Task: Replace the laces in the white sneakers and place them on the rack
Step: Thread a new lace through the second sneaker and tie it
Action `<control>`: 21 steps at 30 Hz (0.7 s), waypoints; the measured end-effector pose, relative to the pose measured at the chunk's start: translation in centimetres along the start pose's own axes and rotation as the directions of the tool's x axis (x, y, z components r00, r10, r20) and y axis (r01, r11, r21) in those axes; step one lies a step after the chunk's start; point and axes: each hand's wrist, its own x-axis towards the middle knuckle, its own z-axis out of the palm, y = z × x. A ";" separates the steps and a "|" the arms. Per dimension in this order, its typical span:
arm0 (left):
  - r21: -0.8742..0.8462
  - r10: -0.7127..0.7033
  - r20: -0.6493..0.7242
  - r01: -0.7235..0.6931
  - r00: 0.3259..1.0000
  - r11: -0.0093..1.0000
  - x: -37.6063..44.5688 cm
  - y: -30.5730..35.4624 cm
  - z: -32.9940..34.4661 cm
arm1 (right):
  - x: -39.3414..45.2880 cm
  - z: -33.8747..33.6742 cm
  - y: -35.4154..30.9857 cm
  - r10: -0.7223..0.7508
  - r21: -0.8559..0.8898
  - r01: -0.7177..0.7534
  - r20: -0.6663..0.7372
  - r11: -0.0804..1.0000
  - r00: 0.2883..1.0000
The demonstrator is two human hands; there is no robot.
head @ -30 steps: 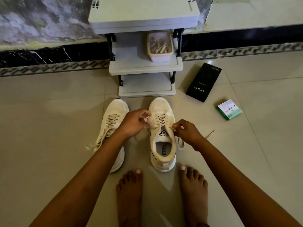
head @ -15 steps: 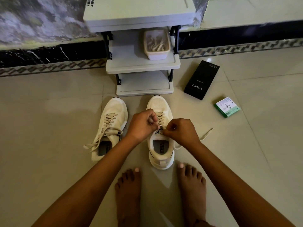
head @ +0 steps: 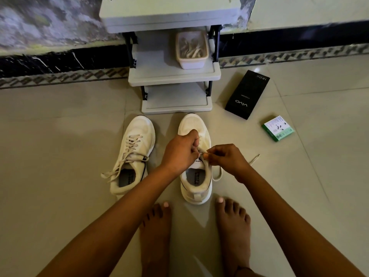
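Two white sneakers stand on the tiled floor in front of a grey shoe rack [head: 171, 76]. The left sneaker [head: 133, 154] is laced, its loose lace ends trailing off to the left. Over the tongue of the right sneaker [head: 196, 176] my left hand [head: 180, 150] and my right hand [head: 225, 158] meet, both pinching its cream lace [head: 201, 151]. A loop and one free end of that lace [head: 253, 157] lie on the floor to the shoe's right. My hands hide the shoe's eyelets.
A white tub of laces [head: 191, 49] sits on the rack's middle shelf. A black phone box [head: 247, 94] and a small green-and-white box [head: 278, 128] lie on the floor to the right. My bare feet [head: 233, 226] stand just behind the sneakers.
My hands came together from either side of the right sneaker to meet over its tongue, drawing the lace inward. The camera view shifted slightly.
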 end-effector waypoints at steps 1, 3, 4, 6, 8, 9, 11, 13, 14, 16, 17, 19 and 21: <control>0.024 0.003 0.007 -0.003 1.000 1.000 0.0 0.1 0.0 | 0.0 0.0 0.1 -0.003 0.008 0.003 -0.002 1.000 1.000; 0.039 -0.011 0.009 0.011 1.000 0.999 0.1 0.2 0.2 | 0.1 0.0 0.1 -0.012 0.018 0.012 0.004 1.000 1.000; 0.035 -0.028 0.002 0.028 1.000 0.999 0.1 0.2 0.3 | 0.2 0.0 0.1 -0.019 0.010 0.019 0.012 1.000 1.000; 0.019 -0.068 -0.021 0.068 0.997 0.997 0.0 0.4 0.6 | 0.3 0.0 0.0 -0.042 -0.065 0.045 0.041 0.997 0.998; -0.004 -0.099 -0.041 0.099 0.994 0.995 -0.1 0.4 0.8 | 0.3 -0.2 -0.2 -0.054 -0.114 0.063 0.082 0.991 0.995; -0.013 -0.110 -0.047 0.109 0.993 0.994 -0.2 0.3 1.0 | 0.3 -0.4 -0.2 -0.052 -0.103 0.062 0.104 0.993 0.993; -0.052 -0.133 -0.050 0.130 0.990 0.990 -0.3 0.3 1.1 | 0.2 -0.6 -0.2 -0.044 -0.053 0.052 0.142 0.997 0.989; -0.112 -0.150 -0.046 0.144 0.988 0.983 -0.3 0.1 1.1 | 0.2 -0.3 -0.1 -0.046 -0.021 0.048 0.101 0.999 0.994; -0.137 -0.153 -0.043 0.146 0.987 0.980 -0.3 0.1 1.0 | 0.3 -0.1 -0.1 -0.052 -0.021 0.053 0.051 0.998 0.997; -0.177 -0.153 -0.036 0.144 0.988 0.974 -0.3 -0.1 0.9 | 0.4 0.4 -0.2 -0.075 -0.045 0.073 -0.025 0.996 0.997; -0.197 -0.153 -0.035 0.144 0.988 0.970 -0.3 -0.1 1.0 | 0.5 0.6 -0.2 -0.090 -0.069 0.087 -0.041 0.994 0.995; -0.224 -0.149 -0.034 0.138 0.988 0.965 -0.4 -0.3 1.1 | 0.5 1.0 -0.4 -0.141 -0.204 0.126 -0.063 0.971 0.988; -0.160 -0.122 -0.015 0.118 0.992 0.980 -0.4 -0.6 1.0 | 0.3 1.4 -0.5 -0.209 -0.360 0.154 -0.118 0.920 0.971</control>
